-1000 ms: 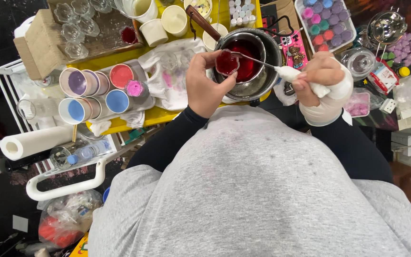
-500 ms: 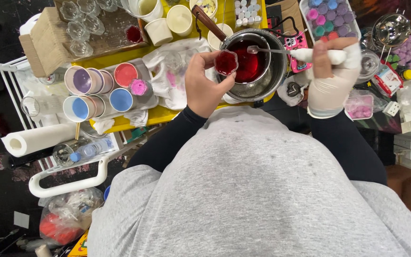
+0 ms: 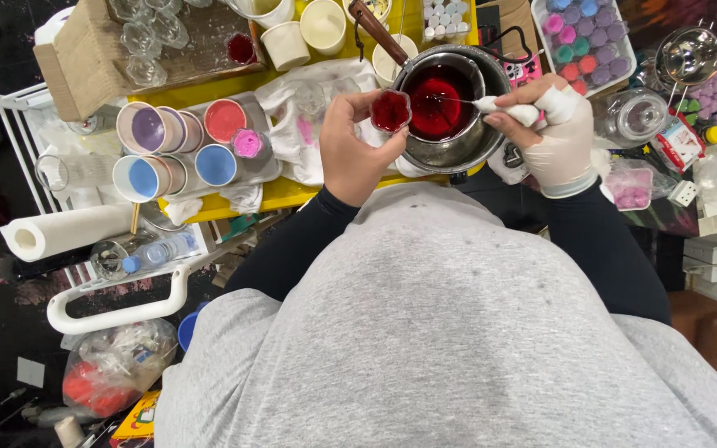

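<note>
head view: left hand (image 3: 350,149) gripping small flower-shaped glass cup (image 3: 391,110) of red liquid, fingers closed around it, beside the metal pot (image 3: 491,124) of red liquid on the yellow worktop (image 3: 284,195). gloved right hand (image 3: 551,133) pinching a white-wrapped spoon (image 3: 491,104), bowl dipping in the pot. step judged: spooning liquid into the cup; next calling for a level carry across.

A clear plastic tray (image 3: 584,37) of round coloured pieces (purple, pink, teal, orange) sits at the table's far right corner; right of it, beside a glass jar, lies a small red-and-white carton (image 3: 676,143); a clear tub (image 3: 629,183) of pink bits sits nearer the person; down on the floor at the left, a knotted clear bag (image 3: 109,375) holds something red; a water bottle (image 3: 153,252) with a blue cap lies on the white trolley.
</note>
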